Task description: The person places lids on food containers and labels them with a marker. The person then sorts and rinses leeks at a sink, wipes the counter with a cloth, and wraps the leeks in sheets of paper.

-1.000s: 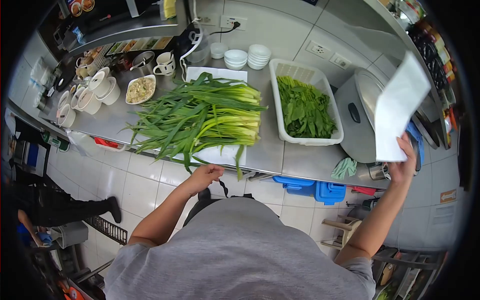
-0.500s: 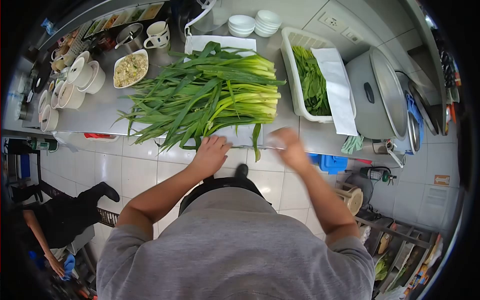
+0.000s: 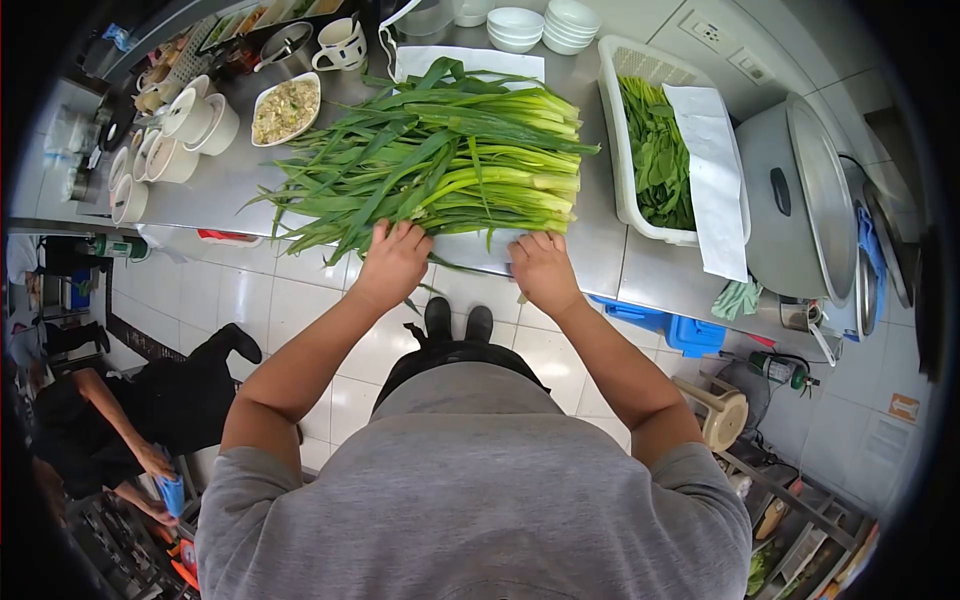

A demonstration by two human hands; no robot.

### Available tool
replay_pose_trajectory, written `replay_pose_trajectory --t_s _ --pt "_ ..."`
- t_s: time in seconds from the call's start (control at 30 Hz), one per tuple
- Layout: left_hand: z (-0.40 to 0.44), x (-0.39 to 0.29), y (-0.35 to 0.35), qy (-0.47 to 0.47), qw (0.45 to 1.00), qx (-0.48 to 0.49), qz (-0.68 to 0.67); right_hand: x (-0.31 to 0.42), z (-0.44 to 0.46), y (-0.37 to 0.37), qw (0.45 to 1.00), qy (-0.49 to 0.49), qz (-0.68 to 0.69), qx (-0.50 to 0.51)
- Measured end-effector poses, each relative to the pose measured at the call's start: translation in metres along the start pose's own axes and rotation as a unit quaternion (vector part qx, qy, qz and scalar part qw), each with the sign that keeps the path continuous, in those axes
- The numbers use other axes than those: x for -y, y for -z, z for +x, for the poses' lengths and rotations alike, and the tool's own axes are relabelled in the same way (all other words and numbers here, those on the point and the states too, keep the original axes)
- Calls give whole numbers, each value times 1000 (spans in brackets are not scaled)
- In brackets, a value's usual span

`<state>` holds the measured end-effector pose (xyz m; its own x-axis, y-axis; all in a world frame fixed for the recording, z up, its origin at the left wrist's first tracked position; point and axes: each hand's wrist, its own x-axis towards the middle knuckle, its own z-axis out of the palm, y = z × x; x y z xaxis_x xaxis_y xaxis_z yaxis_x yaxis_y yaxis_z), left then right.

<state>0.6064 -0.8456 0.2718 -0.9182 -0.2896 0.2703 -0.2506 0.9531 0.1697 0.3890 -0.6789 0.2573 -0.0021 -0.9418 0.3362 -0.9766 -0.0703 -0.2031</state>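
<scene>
A large pile of green onions lies crosswise on the steel counter, leafy tops to the left and pale cut stems to the right. My left hand is closed on leaves at the pile's near edge. Farther right, my right hand has its fingers curled against the near stems, closed; a small bit of leaf shows below it. Between my hands, part of a white sheet or board shows under the pile. A few leaf ends hang over the counter edge near my left hand.
A white basket of leafy greens with paper stands right, beside a big pot. White bowls stand behind. A dish of chopped food, a mug and tubs are left. Another person works lower left.
My right hand, blurred and away from the pile before, has come left to the stems' near edge. My left hand has shifted slightly up onto the leaves. The camera view has moved.
</scene>
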Motion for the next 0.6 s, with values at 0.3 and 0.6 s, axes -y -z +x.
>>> replay_pose_trajectory --t_s 0.3,0.6 --pt "11 -19 59 0 999 -17 38 3 13 90 994 5 -35 99" --pt "88 31 77 149 966 45 -208 -65 72 106 931 -243 269 37"
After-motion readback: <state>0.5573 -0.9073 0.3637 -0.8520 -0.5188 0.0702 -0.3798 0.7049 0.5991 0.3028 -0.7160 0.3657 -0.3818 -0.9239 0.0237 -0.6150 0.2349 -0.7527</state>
